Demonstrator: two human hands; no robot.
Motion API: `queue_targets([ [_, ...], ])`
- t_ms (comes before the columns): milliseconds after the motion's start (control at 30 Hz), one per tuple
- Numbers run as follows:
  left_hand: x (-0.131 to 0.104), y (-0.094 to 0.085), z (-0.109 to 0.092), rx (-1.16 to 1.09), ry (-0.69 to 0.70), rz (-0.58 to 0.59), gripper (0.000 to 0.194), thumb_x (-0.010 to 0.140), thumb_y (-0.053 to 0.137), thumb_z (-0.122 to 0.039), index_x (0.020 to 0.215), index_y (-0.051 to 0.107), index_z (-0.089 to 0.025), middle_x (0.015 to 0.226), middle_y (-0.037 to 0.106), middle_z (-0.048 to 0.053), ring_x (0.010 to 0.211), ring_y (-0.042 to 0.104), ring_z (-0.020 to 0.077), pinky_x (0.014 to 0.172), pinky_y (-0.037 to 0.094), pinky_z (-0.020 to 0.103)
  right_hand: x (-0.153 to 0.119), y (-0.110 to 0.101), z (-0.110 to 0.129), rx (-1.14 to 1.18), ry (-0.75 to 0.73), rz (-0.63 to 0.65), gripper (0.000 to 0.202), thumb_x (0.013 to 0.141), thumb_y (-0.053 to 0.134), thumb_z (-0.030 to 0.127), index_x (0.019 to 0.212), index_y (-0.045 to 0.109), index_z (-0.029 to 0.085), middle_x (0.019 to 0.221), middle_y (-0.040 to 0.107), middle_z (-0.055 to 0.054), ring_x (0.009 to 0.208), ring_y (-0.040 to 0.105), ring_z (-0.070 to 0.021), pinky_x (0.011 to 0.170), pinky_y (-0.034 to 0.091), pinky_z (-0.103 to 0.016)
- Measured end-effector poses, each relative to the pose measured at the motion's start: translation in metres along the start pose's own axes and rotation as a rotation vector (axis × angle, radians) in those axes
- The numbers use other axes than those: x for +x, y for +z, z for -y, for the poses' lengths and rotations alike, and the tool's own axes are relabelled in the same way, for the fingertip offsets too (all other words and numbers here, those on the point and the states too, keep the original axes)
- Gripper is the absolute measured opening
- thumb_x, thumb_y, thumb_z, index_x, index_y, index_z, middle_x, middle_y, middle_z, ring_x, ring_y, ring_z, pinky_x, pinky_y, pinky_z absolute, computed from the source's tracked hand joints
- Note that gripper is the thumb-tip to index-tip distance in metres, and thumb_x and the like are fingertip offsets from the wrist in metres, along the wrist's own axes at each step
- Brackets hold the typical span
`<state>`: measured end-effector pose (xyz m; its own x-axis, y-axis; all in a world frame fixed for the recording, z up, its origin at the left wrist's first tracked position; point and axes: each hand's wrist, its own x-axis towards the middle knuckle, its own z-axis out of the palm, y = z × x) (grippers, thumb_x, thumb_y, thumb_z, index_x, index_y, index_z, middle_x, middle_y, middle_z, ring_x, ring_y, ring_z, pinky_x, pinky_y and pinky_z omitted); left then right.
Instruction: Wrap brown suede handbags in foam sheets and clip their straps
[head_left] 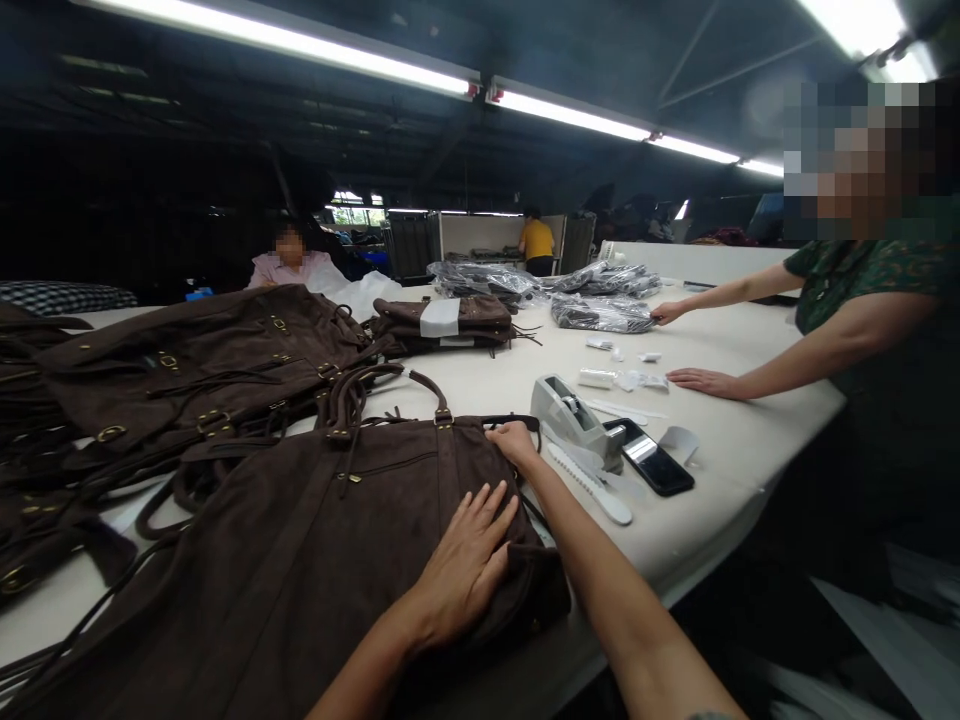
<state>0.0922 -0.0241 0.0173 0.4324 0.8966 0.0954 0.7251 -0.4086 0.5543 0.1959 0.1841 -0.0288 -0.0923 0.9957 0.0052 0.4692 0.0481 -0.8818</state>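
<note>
A large dark brown suede-like handbag (300,540) lies on its side across the near part of the table, its looped handles pointing away from me. My left hand (466,560) rests flat on the bag's right part, fingers spread. At the bag's upper right corner, my right hand (511,442) is closed on the edge, by a dark strap end. My fingertips there are partly hidden. Just right of that hand stands a grey tape dispenser (570,415). A white notched plastic strip (592,485) and a black phone (652,460) lie beside it.
More brown bags (202,350) are heaped on the left. Folded brown bags (450,322) and plastic-wrapped packs (600,312) lie farther back. At right, a co-worker in a green top (862,290) touches a pack. Small white packets (600,378) lie on the pale table (720,350).
</note>
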Motion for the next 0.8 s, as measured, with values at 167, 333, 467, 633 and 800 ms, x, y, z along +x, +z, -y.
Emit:
queue_targets([
  [167, -0.006, -0.009, -0.001, -0.078, 0.041, 0.112, 0.049, 0.097, 0.032, -0.050, 0.145, 0.033, -0.038, 0.158, 0.020, -0.001, 0.147, 0.008, 0.0271, 0.117, 0.003, 0.056, -0.003, -0.010, 0.013, -0.131, -0.023, -0.009, 0.014, 0.071, 0.070, 0.027, 0.062, 0.065, 0.017, 0.063, 0.065, -0.002, 0.066, 0.060, -0.0148, 0.059, 0.036, -0.021],
  [333, -0.002, -0.010, 0.002, -0.103, 0.065, 0.110, 0.049, 0.094, 0.039, -0.053, 0.141, 0.041, -0.038, 0.157, 0.024, 0.001, 0.146, 0.011, 0.0277, 0.117, 0.002, 0.056, -0.026, -0.042, 0.044, -0.196, -0.083, 0.033, 0.020, 0.073, 0.071, 0.027, 0.058, 0.066, 0.016, 0.063, 0.066, -0.005, 0.073, 0.062, -0.0181, 0.065, 0.039, -0.023],
  [467, -0.003, -0.009, 0.004, -0.135, 0.071, 0.097, 0.049, 0.094, 0.042, -0.051, 0.140, 0.043, -0.035, 0.156, 0.025, 0.001, 0.147, 0.011, 0.0275, 0.117, 0.000, 0.055, -0.086, -0.086, 0.056, -0.128, -0.210, 0.047, 0.021, 0.081, 0.064, 0.035, 0.083, 0.074, 0.017, 0.083, 0.071, -0.003, 0.080, 0.061, -0.0157, 0.070, 0.042, -0.022],
  [633, -0.004, -0.011, 0.003, -0.155, 0.078, 0.093, 0.048, 0.094, 0.042, -0.050, 0.138, 0.047, -0.033, 0.156, 0.025, 0.001, 0.146, 0.013, 0.0252, 0.118, -0.001, 0.051, -0.189, -0.132, 0.034, 0.145, -0.315, 0.335, 0.037, 0.084, 0.059, 0.046, 0.094, 0.076, 0.016, 0.093, 0.070, -0.006, 0.080, 0.059, -0.0163, 0.067, 0.045, -0.023],
  [800, -0.004, -0.013, 0.000, -0.152, 0.070, 0.115, 0.051, 0.093, 0.040, -0.055, 0.136, 0.050, -0.031, 0.157, 0.024, 0.002, 0.147, 0.011, 0.0236, 0.119, -0.002, 0.047, -0.232, -0.131, 0.008, 0.155, -0.315, 0.332, 0.056, 0.073, 0.067, 0.021, 0.128, 0.060, 0.028, 0.110, 0.061, -0.003, 0.077, 0.053, -0.0126, 0.064, 0.046, -0.021],
])
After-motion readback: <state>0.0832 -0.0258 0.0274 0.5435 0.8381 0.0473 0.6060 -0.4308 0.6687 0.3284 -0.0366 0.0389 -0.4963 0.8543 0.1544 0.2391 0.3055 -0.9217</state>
